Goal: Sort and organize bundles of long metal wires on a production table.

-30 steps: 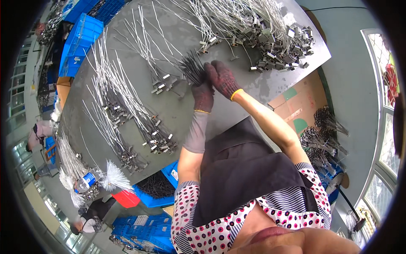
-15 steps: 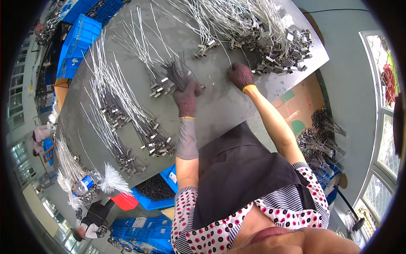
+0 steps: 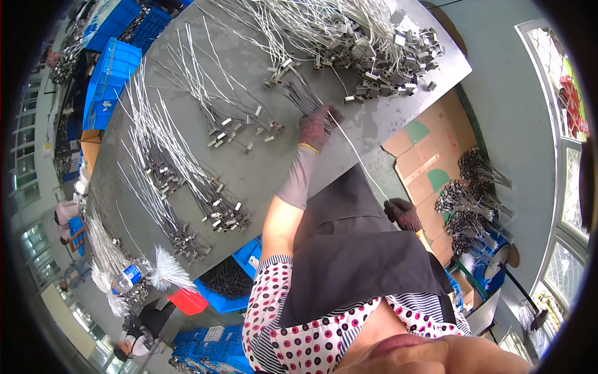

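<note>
My gloved left hand [image 3: 319, 126] is closed round a bunch of thin dark grey sleeves [image 3: 301, 97] whose free ends fan out above the grey table. A single pale wire [image 3: 359, 156] runs taut from this hand down to my right hand [image 3: 403, 214], which is closed on its lower end beyond the table edge, near my apron. Above the hands lies a big pile of wires with small metal end pieces [image 3: 398, 65]. Left of my left hand rests a small, loose group of similar wires with end pieces [image 3: 227, 128].
More wire bundles [image 3: 168, 168] lie along the table's left side [image 3: 99, 181]. A clear plastic bottle [image 3: 128, 278] stands at lower left. Blue crates [image 3: 118, 68] sit beyond the table, cardboard [image 3: 414, 165] and hanging dark bundles [image 3: 467, 206] to the right. A person [image 3: 134, 343] is at lower left.
My left hand has moved right with the grey sleeves, away from the small wire group. My right hand has gone from the pile down past the table edge, drawing one wire taut.
</note>
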Motion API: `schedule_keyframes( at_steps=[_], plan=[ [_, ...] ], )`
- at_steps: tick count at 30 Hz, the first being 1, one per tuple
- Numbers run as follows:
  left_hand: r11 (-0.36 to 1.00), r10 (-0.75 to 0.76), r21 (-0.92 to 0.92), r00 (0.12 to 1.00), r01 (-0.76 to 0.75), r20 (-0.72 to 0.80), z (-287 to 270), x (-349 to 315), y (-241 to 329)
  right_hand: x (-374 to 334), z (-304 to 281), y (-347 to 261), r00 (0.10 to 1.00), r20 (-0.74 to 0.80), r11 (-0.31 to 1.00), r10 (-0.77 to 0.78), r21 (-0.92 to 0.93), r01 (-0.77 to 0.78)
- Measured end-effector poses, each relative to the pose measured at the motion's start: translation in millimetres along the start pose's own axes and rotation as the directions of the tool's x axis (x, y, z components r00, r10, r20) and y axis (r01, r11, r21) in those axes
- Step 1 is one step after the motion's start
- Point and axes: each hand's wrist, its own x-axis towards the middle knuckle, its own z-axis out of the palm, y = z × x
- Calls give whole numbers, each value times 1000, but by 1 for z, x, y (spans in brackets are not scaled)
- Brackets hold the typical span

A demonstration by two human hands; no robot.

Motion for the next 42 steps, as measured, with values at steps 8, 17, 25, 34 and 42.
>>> schedule_keyframes(
  at_steps=[8, 17, 25, 34, 42],
  plan=[
    [940, -39, -341, 982, -28, -187, -12, -4, 66, -26, -18, 86, 976, -211, 994, -61, -104, 39],
    [934, 82, -294, 922, -204, -378, -20, -33, 93, -20, -35, 73, 977, -212, 981, -32, -194, -10],
    [956, 155, -148, 862, -255, -483, -36, -51, 111, 19, -43, 68, 993, -113, 986, -37, -164, 18],
    [906, 199, -247, 862, -343, -467, -87, -58, 109, 35, -19, 40, 993, -60, 975, -99, -208, 85],
    [990, 140, 71, 912, -122, -386, -35, -75, 71, 106, 84, -100, 886, 162, 839, -435, -284, 464]
  ],
)
